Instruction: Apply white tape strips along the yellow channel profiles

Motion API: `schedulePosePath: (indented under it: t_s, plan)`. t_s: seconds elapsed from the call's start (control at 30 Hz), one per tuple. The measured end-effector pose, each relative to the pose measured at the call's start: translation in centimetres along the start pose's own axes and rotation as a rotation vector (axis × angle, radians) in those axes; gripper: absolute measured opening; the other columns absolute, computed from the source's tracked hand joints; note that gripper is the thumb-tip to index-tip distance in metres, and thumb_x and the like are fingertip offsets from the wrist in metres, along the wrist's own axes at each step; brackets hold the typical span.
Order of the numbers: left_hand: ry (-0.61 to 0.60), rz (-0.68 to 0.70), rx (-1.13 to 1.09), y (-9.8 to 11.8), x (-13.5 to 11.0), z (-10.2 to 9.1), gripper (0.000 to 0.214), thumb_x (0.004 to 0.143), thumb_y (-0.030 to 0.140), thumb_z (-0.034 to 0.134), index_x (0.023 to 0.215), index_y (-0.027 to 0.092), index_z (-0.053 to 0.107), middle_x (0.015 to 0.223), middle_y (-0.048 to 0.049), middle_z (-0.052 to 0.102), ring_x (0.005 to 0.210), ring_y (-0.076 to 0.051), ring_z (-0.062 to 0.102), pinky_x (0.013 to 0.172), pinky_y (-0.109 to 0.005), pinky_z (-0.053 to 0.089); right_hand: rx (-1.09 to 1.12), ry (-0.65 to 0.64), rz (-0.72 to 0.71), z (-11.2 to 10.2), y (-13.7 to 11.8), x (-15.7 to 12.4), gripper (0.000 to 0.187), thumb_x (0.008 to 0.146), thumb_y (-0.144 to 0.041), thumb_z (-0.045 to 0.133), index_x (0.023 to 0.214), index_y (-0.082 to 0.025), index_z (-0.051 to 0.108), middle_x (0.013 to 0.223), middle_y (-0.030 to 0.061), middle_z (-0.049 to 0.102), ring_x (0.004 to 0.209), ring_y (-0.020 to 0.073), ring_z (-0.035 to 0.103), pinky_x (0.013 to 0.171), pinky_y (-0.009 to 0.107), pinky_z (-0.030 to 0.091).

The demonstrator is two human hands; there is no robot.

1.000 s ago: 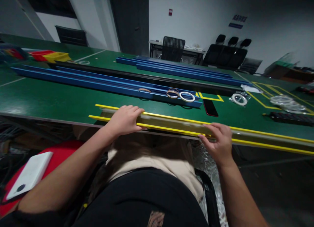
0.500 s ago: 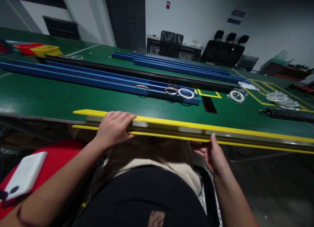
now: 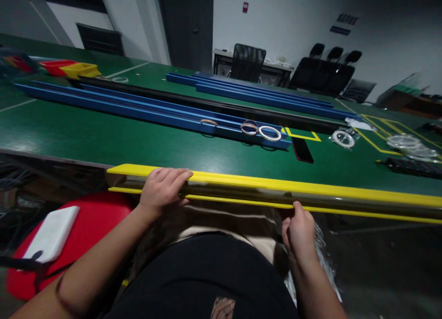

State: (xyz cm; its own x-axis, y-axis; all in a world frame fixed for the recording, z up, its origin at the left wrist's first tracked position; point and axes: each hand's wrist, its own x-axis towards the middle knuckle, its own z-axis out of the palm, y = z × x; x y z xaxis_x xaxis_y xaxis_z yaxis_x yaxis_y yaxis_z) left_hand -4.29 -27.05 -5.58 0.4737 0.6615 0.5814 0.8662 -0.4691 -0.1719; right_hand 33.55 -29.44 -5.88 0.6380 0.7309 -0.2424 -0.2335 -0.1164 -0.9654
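A long yellow-edged channel (image 3: pixel 241 180) with a dark, shiny hollow face lies along the table's front edge and runs out of view on the right. My left hand (image 3: pixel 164 190) is wrapped over it near its left end, fingers across the top edge. Lower down, my right hand (image 3: pixel 301 227) has its fingers curled at the bottom yellow edge, thumb tip against it; part of this grip is hidden. Behind the channel lie blue rails (image 3: pixel 138 109), with a white tape roll (image 3: pixel 270 133) and thin brown rings (image 3: pixel 249 127) on their right end.
The green table (image 3: pixel 138 146) also bears a black phone (image 3: pixel 302 149), a bagged tape roll (image 3: pixel 343 139), a black power strip (image 3: pixel 412 167), more blue rails (image 3: pixel 262 93) and a yellow bin (image 3: pixel 81 70). A red stool (image 3: pixel 100 217) with a white box (image 3: pixel 51 234) stands at my left.
The channel has tilted slightly, so its top yellow edge shows broader. My right hand's fingers have curled in, and the hand sits a little lower. The camera view has turned slightly left.
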Motion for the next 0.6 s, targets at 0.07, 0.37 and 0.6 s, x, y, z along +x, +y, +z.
schedulePosePath:
  t_s: [0.07, 0.37, 0.6]
  plan:
    - [0.027, -0.028, 0.001, 0.6, -0.5, 0.2, 0.066, 0.079, 0.052, 0.068, 0.134, 0.018, 0.057, 0.125, -0.0147, 0.071, 0.103, -0.035, 0.066, 0.086, -0.048, 0.044, 0.013, 0.023, -0.032, 0.2, -0.5, -0.3, 0.038, 0.084, -0.048, 0.068, 0.073, -0.026, 0.038, 0.046, -0.0132, 0.033, 0.034, 0.0077, 0.035, 0.031, 0.020, 0.029]
    - [0.045, -0.257, -0.167, 6.9, 1.3, 1.6, 0.066, 0.072, 0.030, 0.067, 0.136, 0.021, 0.055, 0.126, -0.0148, 0.069, 0.112, -0.035, 0.063, 0.095, -0.048, 0.042, 0.291, -0.100, -0.519, 2.6, -7.5, -1.2, 0.044, 0.098, -0.058, 0.047, 0.121, -0.024, 0.062, 0.120, 0.0072, 0.069, 0.112, 0.0248, 0.068, 0.094, 0.046, 0.061]
    - [0.255, -0.303, -0.276, 12.7, 4.2, 3.2, 0.078, 0.076, 0.032, 0.066, 0.149, 0.021, 0.042, 0.134, -0.0160, 0.066, 0.121, -0.035, 0.062, 0.102, -0.050, 0.038, 0.356, 0.066, -0.843, 3.4, -13.9, 0.7, 0.034, 0.094, -0.050, 0.061, 0.107, -0.019, 0.067, 0.119, 0.0089, 0.069, 0.117, 0.0263, 0.067, 0.110, 0.055, 0.049]
